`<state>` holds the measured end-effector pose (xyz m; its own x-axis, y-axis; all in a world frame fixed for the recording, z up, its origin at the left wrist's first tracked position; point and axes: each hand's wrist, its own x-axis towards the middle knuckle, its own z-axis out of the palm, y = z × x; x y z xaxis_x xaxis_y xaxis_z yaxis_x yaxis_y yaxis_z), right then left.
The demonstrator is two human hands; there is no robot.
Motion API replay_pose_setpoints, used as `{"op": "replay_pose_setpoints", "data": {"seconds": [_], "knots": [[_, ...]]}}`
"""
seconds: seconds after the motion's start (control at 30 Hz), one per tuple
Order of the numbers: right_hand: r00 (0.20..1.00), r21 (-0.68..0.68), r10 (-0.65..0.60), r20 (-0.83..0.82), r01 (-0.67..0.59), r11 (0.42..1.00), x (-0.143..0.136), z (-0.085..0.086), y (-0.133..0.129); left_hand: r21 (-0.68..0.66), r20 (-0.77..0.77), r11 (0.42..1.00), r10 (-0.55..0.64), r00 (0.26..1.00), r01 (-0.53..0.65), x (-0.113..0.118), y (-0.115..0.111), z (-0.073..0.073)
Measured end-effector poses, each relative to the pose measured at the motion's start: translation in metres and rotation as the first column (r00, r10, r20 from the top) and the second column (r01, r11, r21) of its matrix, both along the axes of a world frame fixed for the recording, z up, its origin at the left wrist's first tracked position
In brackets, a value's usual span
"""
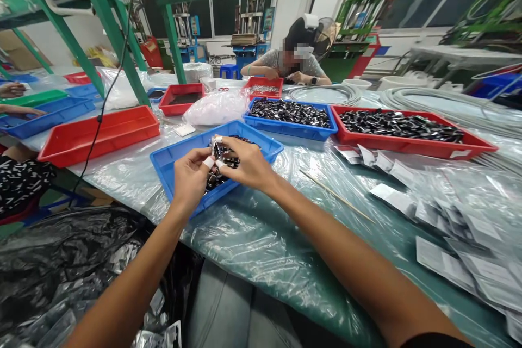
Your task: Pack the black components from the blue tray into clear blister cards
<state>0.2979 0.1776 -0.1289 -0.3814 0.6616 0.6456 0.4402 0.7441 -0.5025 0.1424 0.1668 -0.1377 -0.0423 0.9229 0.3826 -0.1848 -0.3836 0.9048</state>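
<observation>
Both hands meet above a blue tray [163, 166] that holds many small dark, shiny parts [232, 161]. My left hand [192, 171] has its thumb and fingers closed on a small shiny part [216, 148]. From the other side my right hand [244, 160] pinches the same part. White covers wrap some fingertips on both hands. The part's exact shape is too small to tell.
Behind stand a blue tray [290, 129] and a red tray [416, 148], both full of dark parts. An empty red tray [101, 136] is at left. A thin stick [336, 196] and silvery packets [393, 199] lie right. Across the table a person [285, 62] leans forward.
</observation>
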Motion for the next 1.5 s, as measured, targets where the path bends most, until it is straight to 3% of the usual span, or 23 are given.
{"op": "replay_pose_setpoints", "data": {"seconds": [0.17, 0.33, 0.43, 0.47, 0.53, 0.6, 0.7, 0.77, 0.93, 1.13, 1.27, 1.37, 1.43, 1.5], "knots": [[0.979, 0.028, -0.203, 0.019, 0.203, 0.979, -0.004, -0.017, 0.006, 0.064, -0.265, 0.993, 0.117, 0.957, -0.104, 0.006, 0.005, 0.001], [0.954, -0.182, -0.254, -0.161, 0.224, 0.957, 0.0, -0.021, 0.016, 0.255, -0.583, 0.954, 0.28, 0.763, -0.156, -0.006, 0.019, 0.006], [0.966, -0.25, -0.243, -0.093, 0.213, 0.944, 0.008, -0.02, 0.021, 0.236, -0.664, 0.956, 0.291, 0.689, -0.177, -0.022, 0.033, 0.011], [0.969, -0.221, -0.245, -0.033, 0.232, 0.947, 0.01, -0.02, 0.022, 0.192, -0.656, 0.965, 0.26, 0.708, -0.177, -0.027, 0.037, 0.012], [0.966, -0.109, -0.249, 0.072, 0.256, 0.961, 0.011, -0.018, 0.02, 0.034, -0.556, 0.991, 0.125, 0.822, -0.128, -0.033, 0.04, 0.013], [0.965, -0.006, -0.238, 0.112, 0.24, 0.971, 0.009, -0.015, 0.015, -0.146, -0.35, 0.989, -0.075, 0.934, 0.025, -0.034, 0.037, 0.014], [0.969, 0.071, -0.209, 0.133, 0.202, 0.977, 0.004, -0.008, 0.007, -0.247, -0.06, 0.941, -0.253, 0.966, 0.231, -0.029, 0.028, 0.013], [0.957, 0.12, -0.232, 0.175, 0.213, 0.97, 0.001, -0.003, 0.002, -0.259, -0.027, 0.927, -0.286, 0.958, 0.27, -0.025, 0.023, 0.011], [0.931, 0.204, -0.262, 0.255, 0.213, 0.955, -0.002, 0.001, -0.004, -0.23, -0.132, 0.944, -0.27, 0.954, 0.235, -0.02, 0.024, 0.005], [0.997, 0.063, -0.075, -0.011, 0.075, 0.995, -0.005, -0.009, 0.0, -0.163, -0.002, 0.954, -0.256, 0.967, 0.253, -0.019, 0.028, 0.0], [0.989, -0.053, 0.012, -0.147, -0.02, 0.998, -0.005, -0.018, 0.004, -0.143, -0.138, 0.94, -0.329, 0.934, 0.31, -0.024, 0.024, 0.005], [0.996, 0.061, -0.043, -0.077, 0.048, 0.997, -0.004, -0.026, 0.006, -0.082, -0.334, 0.972, -0.237, 0.912, 0.222, -0.029, 0.022, 0.01], [0.994, 0.142, -0.111, -0.021, 0.113, 0.983, -0.002, -0.03, 0.008, -0.001, -0.509, 0.997, -0.067, 0.858, 0.077, -0.035, 0.023, 0.01], [0.983, 0.149, -0.181, -0.017, 0.181, 0.972, 0.001, -0.031, 0.011, 0.083, -0.642, 0.992, 0.124, 0.757, -0.093, -0.042, 0.026, 0.007]]}}
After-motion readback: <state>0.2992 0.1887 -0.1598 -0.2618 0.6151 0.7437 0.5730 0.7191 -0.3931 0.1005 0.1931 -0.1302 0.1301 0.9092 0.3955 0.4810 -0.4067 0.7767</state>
